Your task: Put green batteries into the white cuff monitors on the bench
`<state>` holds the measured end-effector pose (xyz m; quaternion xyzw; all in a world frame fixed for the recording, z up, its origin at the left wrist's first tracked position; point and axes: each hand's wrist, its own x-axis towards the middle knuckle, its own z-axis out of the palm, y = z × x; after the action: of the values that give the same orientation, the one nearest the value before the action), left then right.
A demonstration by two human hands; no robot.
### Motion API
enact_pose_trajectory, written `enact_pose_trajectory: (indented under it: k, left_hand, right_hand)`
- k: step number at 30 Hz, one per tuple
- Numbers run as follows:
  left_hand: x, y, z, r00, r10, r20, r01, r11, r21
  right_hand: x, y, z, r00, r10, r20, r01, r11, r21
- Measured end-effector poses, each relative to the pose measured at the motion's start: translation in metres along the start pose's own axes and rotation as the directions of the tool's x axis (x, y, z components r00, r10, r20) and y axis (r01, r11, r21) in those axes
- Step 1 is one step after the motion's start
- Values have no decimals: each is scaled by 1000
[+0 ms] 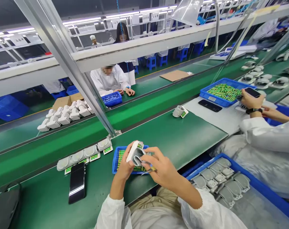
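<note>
One white plastic housing (133,152) held clamped between left hand (125,167) and right hand (162,168), the two hands together above the wearer's lap. Left hand supports it from below; right-hand fingers (156,160) wrap its other side. Long axis tilted, running lower left to upper right; green-and-white label (140,145) at upper end, pointing away from the wearer; grey hollow interior faces the right hand. Thin metallic strip (148,171) visible by the right hand; identity cannot be told. Directly beneath, shallow blue tray (115,160) holds green-labelled items. To the right, large blue crate (227,158) holds grey units (218,181) with white tabs. On the green counter (182,133), left of the hands: black smartphone (76,183), and beyond it a row of white units (82,156) with green tags. Farther along lies a single white unit (180,111) with tag. Right side: a co-worker's hands (251,101) hold a black phone beside a blue tray (224,92) of green-labelled cylinders; second phone (210,105) lies on a white mat. Across the line, a person in a white gown (108,78) sits behind a small blue tray (111,99), near a cluster of white units (65,116).
</note>
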<state>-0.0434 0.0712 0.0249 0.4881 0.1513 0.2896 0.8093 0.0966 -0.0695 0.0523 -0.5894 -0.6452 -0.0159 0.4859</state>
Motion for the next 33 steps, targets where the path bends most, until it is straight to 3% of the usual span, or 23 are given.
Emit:
enact_pose_trajectory:
  k: [2, 5, 9, 14, 19, 23, 29, 33]
  left_hand:
    - [-2, 3, 1, 998, 12, -58, -15, 999, -36]
    - [-4, 3, 3, 981, -67, -181, 27, 977, -213]
    - [-3, 6, 1, 984, -126, -123, 91, 962, -258]
    - [-7, 9, -7, 988, -139, -63, 128, 980, -150]
    - [-8, 10, -17, 987, -148, -57, 147, 989, -21]
    - [7, 8, -27, 981, -179, -73, 187, 975, 116]
    - [29, -4, -36, 974, 26, -224, 62, 923, 380]
    - [50, -14, -59, 986, 83, -146, 1, 867, 499]
  right_hand:
    - [1, -9, -2, 999, 25, -34, -24, 999, 26]
    - [1, -17, -8, 991, 117, -60, -114, 992, 51]
    - [1, -3, -14, 988, 154, 13, -153, 987, -46]
    - [0, 17, -1, 945, 219, 244, -180, 969, -172]
    - [1, 27, 14, 932, 246, 266, -199, 961, -193]
    - [18, 44, 19, 901, 277, 335, -195, 946, -258]
    - [50, 62, 29, 858, 296, 420, -92, 893, -440]
    - [57, 96, 51, 884, 191, 427, -9, 920, -392]
